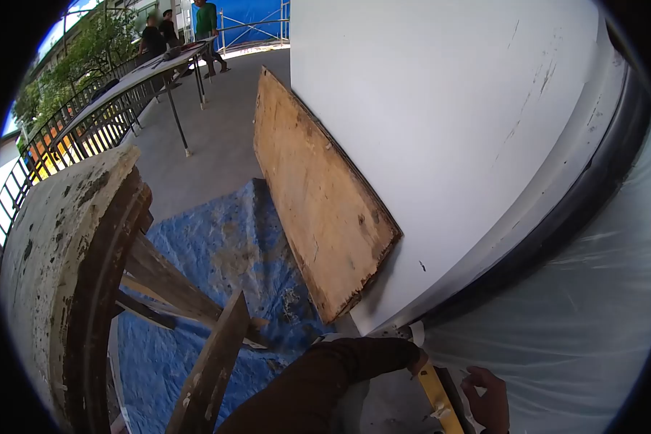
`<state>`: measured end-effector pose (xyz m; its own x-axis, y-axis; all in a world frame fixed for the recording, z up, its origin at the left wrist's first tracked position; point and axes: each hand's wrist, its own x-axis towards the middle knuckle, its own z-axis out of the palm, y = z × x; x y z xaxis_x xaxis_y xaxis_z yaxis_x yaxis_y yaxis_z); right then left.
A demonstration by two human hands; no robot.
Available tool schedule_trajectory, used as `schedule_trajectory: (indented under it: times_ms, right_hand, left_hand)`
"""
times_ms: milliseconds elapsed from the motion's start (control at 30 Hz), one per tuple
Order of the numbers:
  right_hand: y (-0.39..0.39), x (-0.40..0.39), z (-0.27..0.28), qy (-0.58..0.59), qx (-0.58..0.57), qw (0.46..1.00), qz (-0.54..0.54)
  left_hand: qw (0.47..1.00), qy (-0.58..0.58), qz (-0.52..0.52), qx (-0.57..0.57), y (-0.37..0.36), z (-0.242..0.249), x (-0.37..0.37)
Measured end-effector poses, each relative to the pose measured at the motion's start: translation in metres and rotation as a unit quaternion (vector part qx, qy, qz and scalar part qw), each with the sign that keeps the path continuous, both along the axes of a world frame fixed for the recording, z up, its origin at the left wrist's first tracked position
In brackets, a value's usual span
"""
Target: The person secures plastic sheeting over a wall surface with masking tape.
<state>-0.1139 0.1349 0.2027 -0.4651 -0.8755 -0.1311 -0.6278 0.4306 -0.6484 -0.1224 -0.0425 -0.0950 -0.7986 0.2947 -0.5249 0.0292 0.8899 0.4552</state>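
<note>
My left hand [417, 359], at the end of a dark brown sleeve, closes on the upper end of a long yellow bar [438, 399] that looks like a spirit level. Pale smears mark the bar, and its lower end runs out of view. To its right is my right hand [489, 401], fingers curled but apart, with no object visible in its grasp. Both hands are low in the view, near the foot of a big white panel [448, 123]. Part of the left hand's grip is hidden by the sleeve.
A worn plywood board [318, 210] leans against the white panel. Blue tarp [195, 239] covers the floor below it. At left stands a paint-spattered wooden trestle [58, 275]; translucent plastic sheeting [557, 311] hangs at right. Several people stand by a long table [137, 76] at the back.
</note>
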Motion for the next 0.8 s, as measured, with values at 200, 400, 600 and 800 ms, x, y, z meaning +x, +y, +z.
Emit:
schedule_trajectory:
  times_ms: [200, 400, 600, 800]
  right_hand:
    - [0.105, 0.003, 0.062, 0.126, -0.126, 0.952, -0.25]
    - [0.22, 0.03, 0.137, 0.243, -0.148, 0.839, -0.463]
    - [0.3, 0.09, 0.195, 0.367, -0.089, 0.701, -0.605]
    - [0.349, 0.143, 0.196, 0.408, -0.014, 0.576, -0.708]
  left_hand:
    - [1.0, 0.016, 0.005, 0.019, 0.002, -0.007, -0.001]
    - [0.998, -0.06, -0.008, 0.02, -0.01, 0.01, 0.003]
    - [0.996, -0.083, 0.028, 0.025, -0.02, -0.006, -0.01]
    - [0.998, -0.066, 0.001, -0.002, -0.007, 0.017, -0.006]
